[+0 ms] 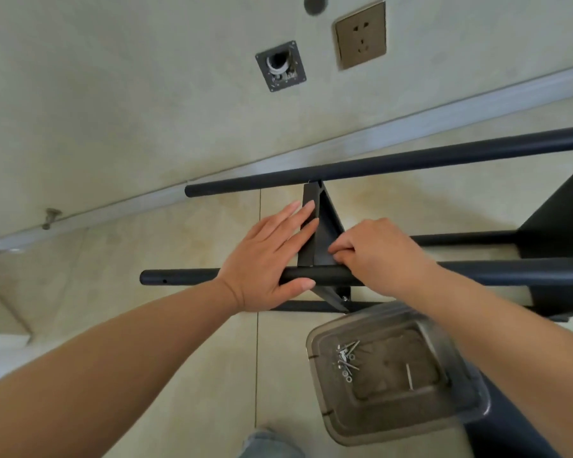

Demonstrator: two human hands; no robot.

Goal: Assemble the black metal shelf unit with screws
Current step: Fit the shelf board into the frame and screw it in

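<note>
The black metal shelf unit lies on its side on the tiled floor. Its far pole [377, 165] and near pole [179, 280] run left to right, joined by a black shelf panel [323, 223] standing on edge between them. My left hand [268, 256] rests flat, fingers straight, against the panel's left face, with the thumb under the near pole. My right hand [377, 256] has curled fingers pinching at the panel's right edge just above the near pole; what it pinches is hidden. A second shelf panel [563, 226] stands at the right.
A clear plastic tray [391, 421] sits on the floor near my right forearm, holding several screws [346, 360], washers and a thin metal key [410, 376]. The wall with a socket [361, 36] and a pipe opening [281, 66] is just beyond the far pole.
</note>
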